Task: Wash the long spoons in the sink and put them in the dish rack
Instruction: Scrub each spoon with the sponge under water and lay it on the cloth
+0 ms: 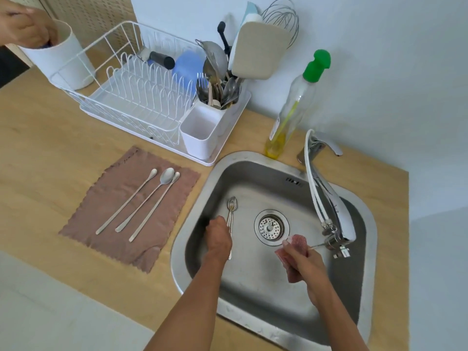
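Observation:
Three long metal spoons (141, 203) lie side by side on a brown cloth (106, 224) left of the steel sink (253, 158). Inside the sink, my left hand (218, 238) grips a small bundle of long spoons (232, 205), their bowls pointing away from me. My right hand (302, 262) holds a pink scrub cloth (295, 245) wrapped around one thin spoon, whose end (316, 247) sticks out toward the tap spout. The white wire dish rack (141, 97) stands behind the cloth, with a white cutlery cup (200, 133) at its right end.
A curved chrome tap (329, 206) reaches over the sink's right side. A soap bottle with a green cap (293, 105) stands behind the sink. Another person's hand (22, 24) reaches into a white container (65, 62) at the far left. Utensils fill the rack's rear cup (220, 89).

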The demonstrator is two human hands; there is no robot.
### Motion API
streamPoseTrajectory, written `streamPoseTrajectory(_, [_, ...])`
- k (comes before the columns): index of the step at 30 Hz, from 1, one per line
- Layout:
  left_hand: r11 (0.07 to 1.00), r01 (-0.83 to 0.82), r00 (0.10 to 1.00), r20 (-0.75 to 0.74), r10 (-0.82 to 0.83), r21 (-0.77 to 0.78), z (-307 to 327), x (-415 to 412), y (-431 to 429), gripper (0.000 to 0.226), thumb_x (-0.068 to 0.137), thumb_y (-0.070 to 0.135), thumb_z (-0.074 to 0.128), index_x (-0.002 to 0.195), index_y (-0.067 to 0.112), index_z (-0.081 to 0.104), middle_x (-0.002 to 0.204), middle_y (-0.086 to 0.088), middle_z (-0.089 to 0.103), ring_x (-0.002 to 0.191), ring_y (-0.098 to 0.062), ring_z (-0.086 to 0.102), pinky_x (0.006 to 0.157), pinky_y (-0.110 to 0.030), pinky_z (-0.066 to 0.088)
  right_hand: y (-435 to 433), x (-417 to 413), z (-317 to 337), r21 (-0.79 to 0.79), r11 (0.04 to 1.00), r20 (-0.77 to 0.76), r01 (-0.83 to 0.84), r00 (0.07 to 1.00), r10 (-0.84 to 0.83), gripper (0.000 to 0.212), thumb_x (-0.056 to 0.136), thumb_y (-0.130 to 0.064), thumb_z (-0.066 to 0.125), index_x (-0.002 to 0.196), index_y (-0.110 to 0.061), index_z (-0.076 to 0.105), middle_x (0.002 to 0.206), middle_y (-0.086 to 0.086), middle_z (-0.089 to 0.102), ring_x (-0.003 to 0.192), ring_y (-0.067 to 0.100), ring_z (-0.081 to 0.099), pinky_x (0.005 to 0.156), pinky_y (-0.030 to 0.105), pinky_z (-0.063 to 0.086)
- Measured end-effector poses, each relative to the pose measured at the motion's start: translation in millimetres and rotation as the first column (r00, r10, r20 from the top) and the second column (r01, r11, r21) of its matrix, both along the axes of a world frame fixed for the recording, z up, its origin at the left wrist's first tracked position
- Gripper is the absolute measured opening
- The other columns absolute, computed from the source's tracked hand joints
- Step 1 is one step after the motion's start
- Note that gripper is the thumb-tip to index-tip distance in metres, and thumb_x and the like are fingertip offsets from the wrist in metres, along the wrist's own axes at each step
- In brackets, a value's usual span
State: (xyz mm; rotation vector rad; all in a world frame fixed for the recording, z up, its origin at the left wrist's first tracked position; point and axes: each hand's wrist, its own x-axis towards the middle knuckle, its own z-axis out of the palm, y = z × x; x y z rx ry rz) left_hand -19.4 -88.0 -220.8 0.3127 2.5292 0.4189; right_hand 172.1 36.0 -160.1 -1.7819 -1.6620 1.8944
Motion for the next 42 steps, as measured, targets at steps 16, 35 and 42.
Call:
streamPoseTrajectory(16, [0.994, -0.039, 0.947, 0.313, 0.069, -0.100, 12, -29, 11, 0.008, 0.080, 0.002, 0.057, 0.077, 0.003, 0.064, 0.072, -0.007, 0.068, 0.084, -0.025, 0.073, 0.059, -0.025, 0.054, 13, 18, -7, -0.048, 0.996, -0.028, 0.078, 0.996, -0.079, 0.034, 0.078, -0.037, 0.082, 0.103, -0.016, 0.072, 0.088, 0.006, 0.074, 0.074, 0.017, 0.065, 0.067, 0.030, 0.049])
streamPoseTrajectory(35, [0.875, 0.076, 0.713, 0.587, -0.383, 0.478, 84, 55, -7, 0.012, 0.104, 0.027, 0.042, 0.100, 0.016, 0.045, 0.064, -0.006, 0.052, 0.045, -0.022, 0.059, 0.047, -0.028, 0.051, 2, 10, 11, -0.532, 0.743, -0.355, 0.405, 0.690, -0.630, 0.030, 0.091, -0.001, 0.033, 0.087, -0.018, 0.057, 0.071, 0.001, 0.059, 0.064, 0.016, 0.055, 0.076, 0.038, 0.042])
streamPoseTrajectory(42, [0.878, 0.286, 0.816, 0.382, -0.434, 0.385, 88, 73, -3, 0.031, 0.102, 0.034, 0.049, 0.087, 0.008, 0.059, 0.058, -0.010, 0.062, 0.039, -0.017, 0.058, 0.045, -0.026, 0.052, -4, 1, 14, -0.539, 0.785, -0.447, 0.305, 0.687, -0.573, 0.025, 0.099, -0.011, 0.039, 0.110, -0.013, 0.061, 0.102, 0.011, 0.072, 0.090, 0.026, 0.067, 0.085, 0.043, 0.052])
